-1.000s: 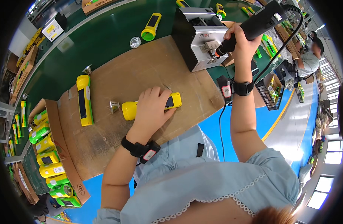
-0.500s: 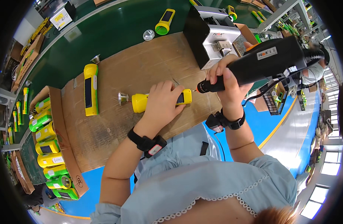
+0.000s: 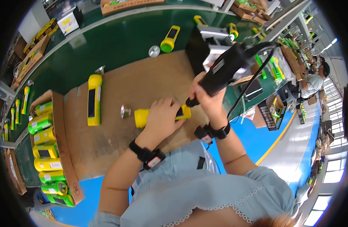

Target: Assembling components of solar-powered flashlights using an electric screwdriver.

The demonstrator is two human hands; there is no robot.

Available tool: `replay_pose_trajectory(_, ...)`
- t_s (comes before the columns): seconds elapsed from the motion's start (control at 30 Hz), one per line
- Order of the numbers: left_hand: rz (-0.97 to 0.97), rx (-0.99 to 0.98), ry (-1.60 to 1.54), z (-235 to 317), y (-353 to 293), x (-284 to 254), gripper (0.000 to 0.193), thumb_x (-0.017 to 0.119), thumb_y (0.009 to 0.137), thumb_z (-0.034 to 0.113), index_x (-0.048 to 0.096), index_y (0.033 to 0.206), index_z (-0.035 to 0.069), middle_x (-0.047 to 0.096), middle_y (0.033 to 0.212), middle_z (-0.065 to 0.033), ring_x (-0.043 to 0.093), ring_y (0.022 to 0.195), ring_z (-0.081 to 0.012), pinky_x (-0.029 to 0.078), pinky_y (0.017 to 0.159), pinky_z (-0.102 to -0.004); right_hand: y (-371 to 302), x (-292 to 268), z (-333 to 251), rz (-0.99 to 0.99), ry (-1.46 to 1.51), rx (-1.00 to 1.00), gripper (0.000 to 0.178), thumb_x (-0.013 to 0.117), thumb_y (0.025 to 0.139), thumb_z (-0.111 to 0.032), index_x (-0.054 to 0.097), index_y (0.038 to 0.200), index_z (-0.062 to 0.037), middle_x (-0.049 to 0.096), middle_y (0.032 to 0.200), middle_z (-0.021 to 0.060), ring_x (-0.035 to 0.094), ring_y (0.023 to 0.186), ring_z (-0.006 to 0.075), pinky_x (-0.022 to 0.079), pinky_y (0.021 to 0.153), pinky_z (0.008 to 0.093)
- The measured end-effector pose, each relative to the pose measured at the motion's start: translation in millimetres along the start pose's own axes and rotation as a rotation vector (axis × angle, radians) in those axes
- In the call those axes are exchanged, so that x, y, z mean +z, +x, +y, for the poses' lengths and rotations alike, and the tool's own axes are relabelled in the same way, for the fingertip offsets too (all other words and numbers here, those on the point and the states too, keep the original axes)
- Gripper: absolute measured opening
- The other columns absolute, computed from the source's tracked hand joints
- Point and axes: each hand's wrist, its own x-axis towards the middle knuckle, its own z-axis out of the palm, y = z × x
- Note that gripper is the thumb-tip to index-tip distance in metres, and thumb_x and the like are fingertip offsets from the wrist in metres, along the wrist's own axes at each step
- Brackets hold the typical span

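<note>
While R hand (image 3: 209, 101) grips driver (image 3: 225, 70), yel. torch (image 3: 142, 118) lies under L hand (image 3: 161, 116).

The location is a factory assembly workshop. A long green workbench (image 3: 117, 41) carries a cardboard work sheet (image 3: 117, 83) and a black-and-silver bench machine (image 3: 195, 51); a corded black power driver (image 3: 226, 70) is held above it. Yellow-and-green flashlights (image 3: 48, 164) of matching design fill a carton (image 3: 69, 151) in a row, and similar units lie along the bench, indicating batch work. Loose reflector cups (image 3: 125, 112) serve as component evidence. The blue floor (image 3: 234, 138) bears a yellow marking line (image 3: 275, 143). A co-worker (image 3: 313, 84) occupies the area beyond; large windows (image 3: 335, 172) line one side.
</note>
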Motion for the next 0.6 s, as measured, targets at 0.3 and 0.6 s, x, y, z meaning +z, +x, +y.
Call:
replay_pose_trajectory(0.3,-0.063,-0.075,0.071,17,-8,8,0.05,0.078,0.062,0.041,0.064,0.098,0.01,0.056,0.09,-0.0099,0.054,0.091,-0.0299,0.041,0.078,-0.0429,-24,8,6,-0.01,-0.007,0.015,0.061,0.064,0.07,0.003,0.032,0.122,-0.005,0.056,0.08,0.0047,0.057,0.067,0.0123,0.048,0.061,0.027)
replay_pose_trajectory(0.6,-0.039,-0.1,-0.019,15,3,8,0.045,0.079,0.061,0.032,0.064,0.096,0.008,0.056,0.093,-0.0098,0.054,0.093,-0.0299,0.042,0.083,-0.0421,-9,-15,-23,0.072,0.1,-0.29,0.069,0.059,0.076,0.005,0.024,0.135,-0.0044,0.056,0.075,0.0073,0.058,0.06,0.0145,0.048,0.056,0.0271)
